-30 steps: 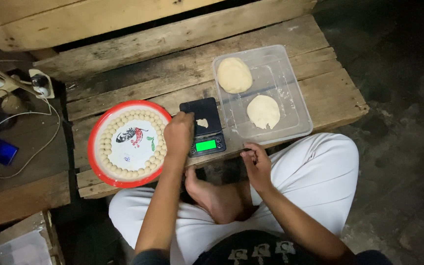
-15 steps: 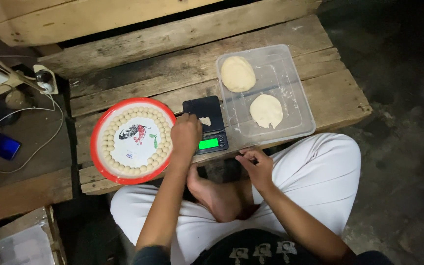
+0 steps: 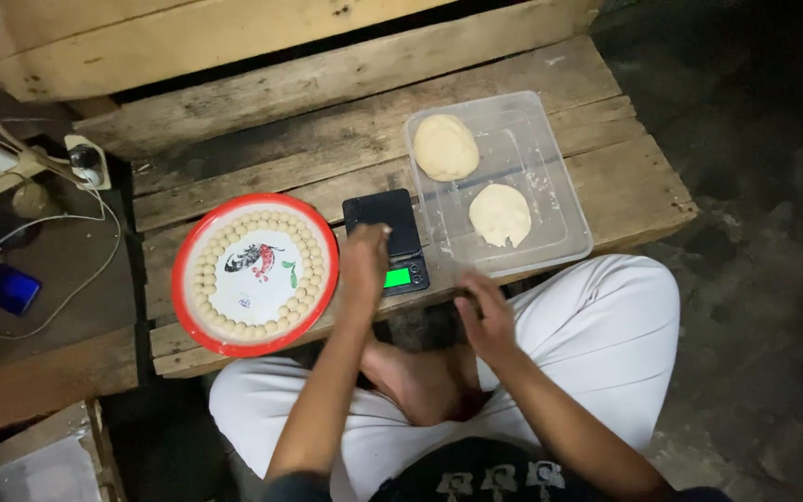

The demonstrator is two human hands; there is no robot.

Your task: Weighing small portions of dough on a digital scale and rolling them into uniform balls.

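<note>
Dough sits in two pale lumps inside a clear plastic tray [image 3: 550,139] near the right end of a rough wooden pallet [image 3: 327,139]: a rounder dough lump [image 3: 445,147] toward the tray's far left corner, a flatter dough lump [image 3: 500,215] toward its near edge. Just left of the tray, touching or nearly so, a small black pocket scale [image 3: 385,216] lies close to the pallet's near edge, its green display lit. The left hand [image 3: 364,263] hovers over the scale's near left part with fingers curled together; whether it pinches anything cannot be told. The right hand [image 3: 485,316] hangs off the near edge, over the person's lap, fingers loosely bent and blurred, holding nothing visible. At the pallet's near left corner rests a red-rimmed round plate [image 3: 188,251], ringed inside with two rows of small dough balls [image 3: 208,284].
</note>
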